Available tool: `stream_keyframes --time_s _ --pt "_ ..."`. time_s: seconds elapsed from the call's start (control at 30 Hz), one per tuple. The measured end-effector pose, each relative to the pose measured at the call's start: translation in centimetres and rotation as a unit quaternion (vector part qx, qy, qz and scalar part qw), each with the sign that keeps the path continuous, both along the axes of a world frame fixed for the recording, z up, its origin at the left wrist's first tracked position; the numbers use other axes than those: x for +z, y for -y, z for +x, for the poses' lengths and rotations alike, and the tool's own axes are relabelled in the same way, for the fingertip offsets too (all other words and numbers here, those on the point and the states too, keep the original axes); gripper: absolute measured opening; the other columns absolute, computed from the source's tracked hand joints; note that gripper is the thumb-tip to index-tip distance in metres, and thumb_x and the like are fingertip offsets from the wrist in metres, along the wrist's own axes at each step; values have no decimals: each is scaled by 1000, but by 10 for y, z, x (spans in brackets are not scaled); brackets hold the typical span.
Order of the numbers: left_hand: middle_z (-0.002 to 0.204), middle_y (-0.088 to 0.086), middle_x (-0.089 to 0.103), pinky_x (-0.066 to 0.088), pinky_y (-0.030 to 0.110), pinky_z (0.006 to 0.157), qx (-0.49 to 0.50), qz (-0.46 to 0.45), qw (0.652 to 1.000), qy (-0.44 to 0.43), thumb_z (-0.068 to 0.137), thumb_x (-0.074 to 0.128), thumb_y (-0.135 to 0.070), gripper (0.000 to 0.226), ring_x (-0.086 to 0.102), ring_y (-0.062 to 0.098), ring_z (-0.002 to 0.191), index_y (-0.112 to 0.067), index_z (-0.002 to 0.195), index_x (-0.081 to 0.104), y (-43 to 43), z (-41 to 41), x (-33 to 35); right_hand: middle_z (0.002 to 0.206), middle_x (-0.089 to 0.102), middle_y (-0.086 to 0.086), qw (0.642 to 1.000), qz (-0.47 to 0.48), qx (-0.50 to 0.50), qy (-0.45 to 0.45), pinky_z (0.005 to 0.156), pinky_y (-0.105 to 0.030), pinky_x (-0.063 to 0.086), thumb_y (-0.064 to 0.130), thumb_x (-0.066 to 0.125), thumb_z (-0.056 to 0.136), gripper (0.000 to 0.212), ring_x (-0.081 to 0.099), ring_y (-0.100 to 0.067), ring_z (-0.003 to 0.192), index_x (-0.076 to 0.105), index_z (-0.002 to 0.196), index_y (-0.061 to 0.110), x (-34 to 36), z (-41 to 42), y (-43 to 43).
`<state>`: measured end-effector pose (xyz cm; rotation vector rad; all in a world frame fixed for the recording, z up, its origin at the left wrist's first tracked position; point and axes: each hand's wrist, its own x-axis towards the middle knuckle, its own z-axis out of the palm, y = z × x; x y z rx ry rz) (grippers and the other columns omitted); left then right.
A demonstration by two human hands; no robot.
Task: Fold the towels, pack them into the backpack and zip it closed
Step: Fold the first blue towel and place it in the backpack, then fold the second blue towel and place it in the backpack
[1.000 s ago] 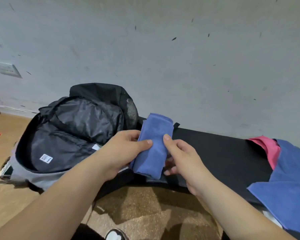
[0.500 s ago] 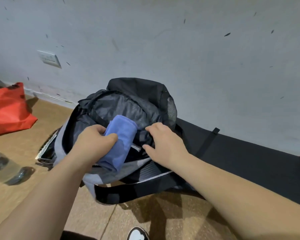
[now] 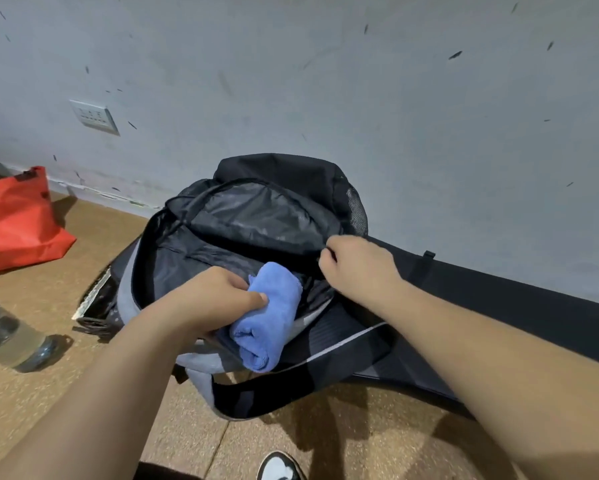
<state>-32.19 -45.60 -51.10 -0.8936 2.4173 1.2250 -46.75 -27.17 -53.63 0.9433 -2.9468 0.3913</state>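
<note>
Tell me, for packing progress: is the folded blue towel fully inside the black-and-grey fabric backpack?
No, the left hand holds the folded blue towel across the rim of the black-and-grey fabric backpack, its near end outside.

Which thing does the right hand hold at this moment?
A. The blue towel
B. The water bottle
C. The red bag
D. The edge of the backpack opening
D: the right hand curls its fingers on the opening edge of the backpack, while the left hand grips the towel at the opening.
</note>
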Motion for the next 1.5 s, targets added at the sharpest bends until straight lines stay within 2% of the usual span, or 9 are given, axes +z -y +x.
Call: stream_keyframes --time_s 0.2,0.4,0.53,0.67,0.77,0.93,1.23,1.4,1.5 --pt "82 18 74 56 42 68 93 53 987 -121 93 67 -39 41 69 29 75 2 91 68 -20 -20 -7 74 50 5 994 -106 -16 23 68 -38 42 36 39 103 34 54 -32 79 42 74 20 45 -11 2" --pt "101 9 78 59 51 94 119 131 967 -183 97 68 -31 22 73 31 102 -11 101 73 -42 -48 -31 117 63 1 994 -101 24 38 86 -43 54 39 47 102 25 63 -26 106 62 120 30 30 5 -3" --pt "84 10 69 51 35 73 107 -37 980 -162 95 70 -36 28 64 24 81 -8 90 66 -39 -49 -37 123 62 5 989 -100 56 87 91 -42 53 36 54 102 20 63 -20 109 61 120 31 3 9 -11" --pt "83 0 72 56 35 76 95 -124 969 -194 94 69 -31 14 67 17 82 -18 94 71 -36 -38 -16 163 40 1 965 -68 80 239 125 -38 27 26 47 107 40 28 -15 155 56 144 34 -7 0 -19" --pt "83 -9 70 52 28 71 75 -120 959 -244 94 69 -27 6 65 6 81 -22 97 71 -49 -33 -3 172 19 -1 966 -34 99 236 128 -36 17 25 46 107 48 13 -15 160 44 155 36 3 3 -27" --pt "68 -9 71 49 24 64 28 -79 957 -278 94 65 -23 15 68 7 69 -26 82 73 -89 -48 14 151 51 7 986 -42 104 124 112 -44 44 40 56 100 47 47 -15 141 52 146 33 32 22 -68" --pt "74 -3 75 64 37 69 -155 -21 952 -262 94 63 -23 16 74 17 71 -24 81 72 -205 -90 31 113 71 8 969 58 25 238 98 -39 53 52 60 96 32 66 -15 107 70 115 28 67 22 -204" --pt "70 -4 73 61 35 65 -243 -18 937 -251 95 64 -26 18 73 14 71 -26 79 72 -264 -114 18 90 74 17 959 -167 -101 205 78 -22 51 39 65 96 14 67 1 84 75 97 30 52 17 -284" --pt "73 -4 74 64 41 70 -266 -6 931 -251 95 64 -24 19 74 16 71 -26 78 73 -297 -130 11 94 75 14 943 -221 -189 163 84 -23 54 32 65 97 14 69 0 89 76 102 26 35 8 -342"
